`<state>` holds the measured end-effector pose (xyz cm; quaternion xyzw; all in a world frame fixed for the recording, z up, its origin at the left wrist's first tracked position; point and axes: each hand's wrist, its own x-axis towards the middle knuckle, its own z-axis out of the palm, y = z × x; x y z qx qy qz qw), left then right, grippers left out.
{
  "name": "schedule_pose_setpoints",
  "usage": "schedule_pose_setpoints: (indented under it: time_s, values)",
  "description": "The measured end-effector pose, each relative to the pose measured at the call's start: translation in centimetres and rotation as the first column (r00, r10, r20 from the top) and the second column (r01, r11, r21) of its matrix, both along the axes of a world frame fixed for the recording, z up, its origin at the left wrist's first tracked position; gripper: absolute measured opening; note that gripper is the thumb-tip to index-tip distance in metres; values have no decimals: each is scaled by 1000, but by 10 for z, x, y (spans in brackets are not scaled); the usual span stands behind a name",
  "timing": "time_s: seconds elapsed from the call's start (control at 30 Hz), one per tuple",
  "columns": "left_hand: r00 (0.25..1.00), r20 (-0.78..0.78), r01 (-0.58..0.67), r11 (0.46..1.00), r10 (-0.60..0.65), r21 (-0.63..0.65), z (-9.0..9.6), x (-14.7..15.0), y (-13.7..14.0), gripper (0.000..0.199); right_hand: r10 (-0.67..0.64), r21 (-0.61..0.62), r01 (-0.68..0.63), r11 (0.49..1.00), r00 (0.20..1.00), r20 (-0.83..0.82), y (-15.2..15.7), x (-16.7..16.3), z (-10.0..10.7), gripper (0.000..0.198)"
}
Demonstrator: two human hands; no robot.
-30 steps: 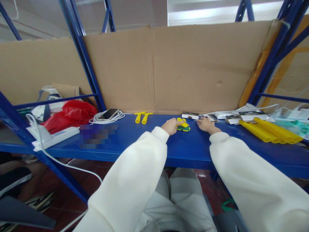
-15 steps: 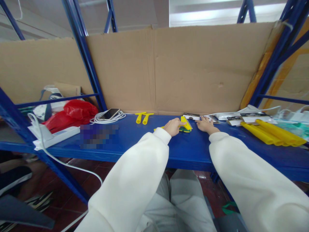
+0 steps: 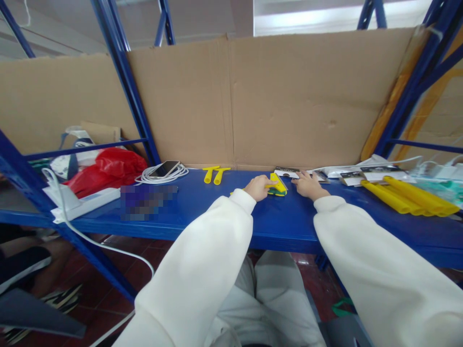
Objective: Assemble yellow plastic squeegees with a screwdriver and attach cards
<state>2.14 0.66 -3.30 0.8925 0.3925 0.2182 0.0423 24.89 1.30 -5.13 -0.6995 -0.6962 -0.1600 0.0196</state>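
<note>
Yellow and green, the squeegee (image 3: 278, 183) lies on the blue shelf (image 3: 282, 221), at the fingertips of the left hand (image 3: 257, 188) and just short of the right hand (image 3: 307, 185). A second ago the yellow part lay flatter; now it slants up, with a pale edge turned toward the right hand, and a yellow tip shows beyond the left wrist. That suggests the piece has been turned so that its handle runs beneath the palm. The left hand is curled, index finger stretched along the yellow; whether the hidden fingers pinch anything, I cannot tell. The right hand is spread, palm down, near a printed card (image 3: 285, 171); contact with it is unclear.

Left of the left hand, toward the cardboard (image 3: 289, 96), lie two yellow handles (image 3: 219, 176); farther left, a phone (image 3: 166, 168) rests on coiled white cable (image 3: 144, 179). Well right of the right hand are yellow tubes (image 3: 405, 200) with more black-and-white cards (image 3: 383, 169). Print shows on the cards, too small to read; no brand is legible.
</note>
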Motion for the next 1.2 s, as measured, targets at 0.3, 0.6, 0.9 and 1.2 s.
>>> schedule_pose_setpoints:
  time_s: [0.3,0.6,0.9,1.2]
  values:
    - [999,-44,2,998,1,65,0,0,0,48,-70,9,76,997,954,-290,3,-8,8,21]
    - [999,-28,-30,992,33,122,0,1,1,44,260,227,-127,966,476,-840,2,-7,13,12]
    - [997,-52,-51,986,60,161,-1,1,2,47,442,358,-302,883,283,-851,-6,-41,15,7]
    - [998,-40,-36,981,45,191,-3,0,5,50,440,334,-328,884,336,-833,-10,-42,18,7]
